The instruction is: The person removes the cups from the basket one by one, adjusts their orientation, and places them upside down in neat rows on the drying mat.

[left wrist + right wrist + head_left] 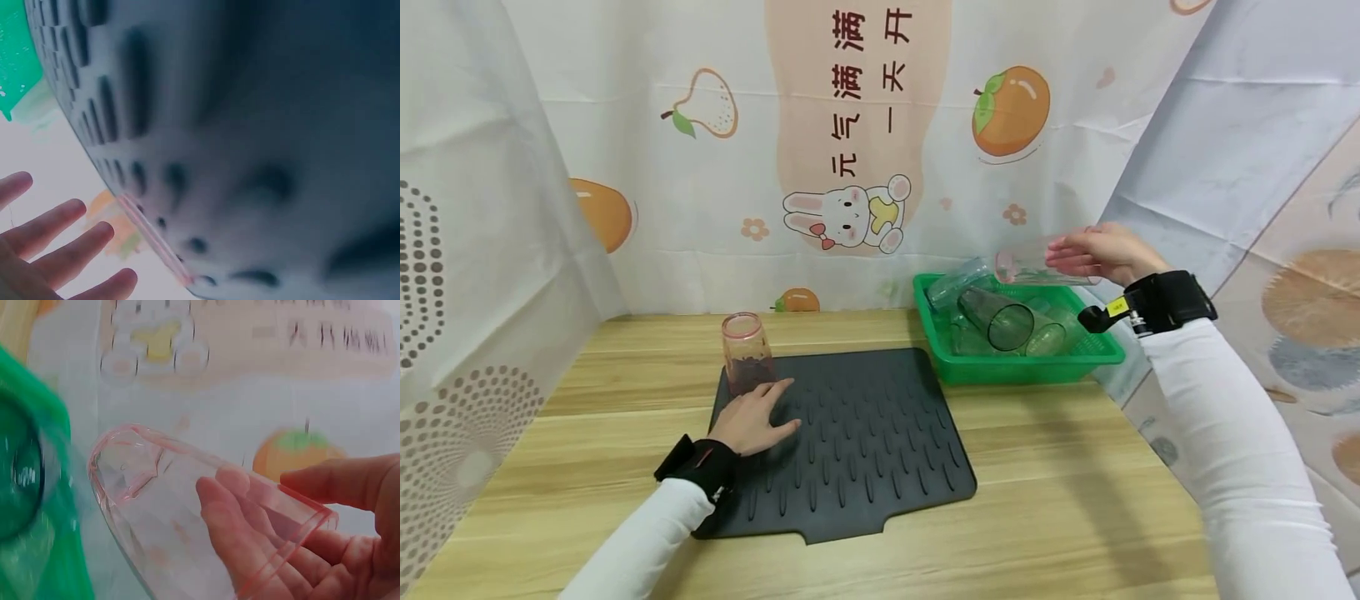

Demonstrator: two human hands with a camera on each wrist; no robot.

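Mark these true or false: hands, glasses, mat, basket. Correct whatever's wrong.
1. The right hand holds a pink-tinted glass tipped well over. True.
2. The left hand grips a glass. False: it holds nothing and is spread over the black mat.
3. A standing pink glass is at the mat's far-left part. True.
4. The green basket is empty. False: several glasses lie in it.
5. The basket sits on the mat. False: it is on the table, to the right of the mat's far end.
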